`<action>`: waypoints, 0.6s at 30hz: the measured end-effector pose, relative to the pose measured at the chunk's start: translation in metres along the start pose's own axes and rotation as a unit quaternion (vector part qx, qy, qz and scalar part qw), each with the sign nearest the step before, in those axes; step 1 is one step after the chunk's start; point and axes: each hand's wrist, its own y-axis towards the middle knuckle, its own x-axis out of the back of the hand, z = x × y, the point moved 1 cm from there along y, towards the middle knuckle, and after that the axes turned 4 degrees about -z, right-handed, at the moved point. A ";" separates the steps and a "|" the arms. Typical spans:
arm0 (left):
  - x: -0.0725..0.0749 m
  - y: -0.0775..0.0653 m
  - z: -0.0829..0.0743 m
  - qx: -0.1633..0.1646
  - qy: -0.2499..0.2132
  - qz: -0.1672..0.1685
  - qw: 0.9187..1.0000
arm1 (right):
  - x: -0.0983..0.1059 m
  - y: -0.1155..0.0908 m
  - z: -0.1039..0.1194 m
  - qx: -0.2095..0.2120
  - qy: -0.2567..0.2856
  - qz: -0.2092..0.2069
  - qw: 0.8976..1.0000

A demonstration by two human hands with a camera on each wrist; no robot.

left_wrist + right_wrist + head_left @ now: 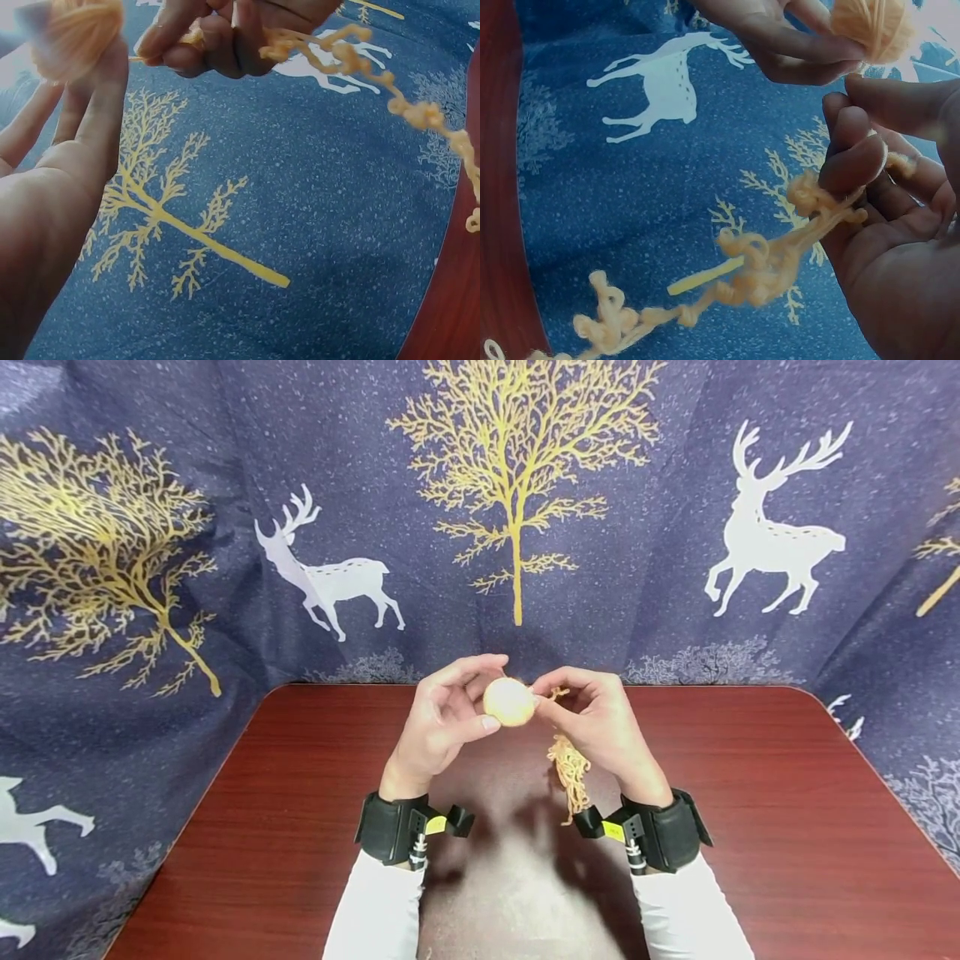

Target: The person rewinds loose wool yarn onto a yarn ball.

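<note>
A small ball of pale orange yarn (509, 702) is held up over the table by my left hand (442, 718), thumb at its lower edge and fingers behind it. In the right wrist view the wound strands of the yarn ball (874, 28) show clearly. Close beside it, my right hand (596, 718) pinches the yarn between thumb and fingertips. From that hand a tangled, curly length of yarn (572, 768) hangs down toward the table; the right wrist view shows its loops and knots (754, 270). A short strand runs between the ball and the right fingertips (150, 56).
Below the hands lies a reddish-brown table (300, 827) with a pale glare patch in front. A dark blue cloth (585, 635) printed with deer and trees hangs along the back and sides. Black camera straps (660, 831) wrap both wrists.
</note>
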 end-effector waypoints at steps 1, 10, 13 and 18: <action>0.000 0.000 0.000 -0.002 0.000 -0.010 1.000 | -0.001 0.000 0.000 -0.004 0.001 0.004 1.000; 0.001 0.000 -0.004 -0.017 0.041 -0.046 0.998 | -0.005 -0.003 0.004 -0.025 -0.030 0.044 0.998; 0.001 0.001 -0.004 -0.028 0.062 -0.054 0.996 | -0.005 -0.003 0.006 -0.027 -0.038 0.050 0.998; 0.001 0.002 -0.002 -0.057 0.124 -0.098 0.986 | -0.005 -0.004 0.009 -0.029 -0.038 0.059 0.997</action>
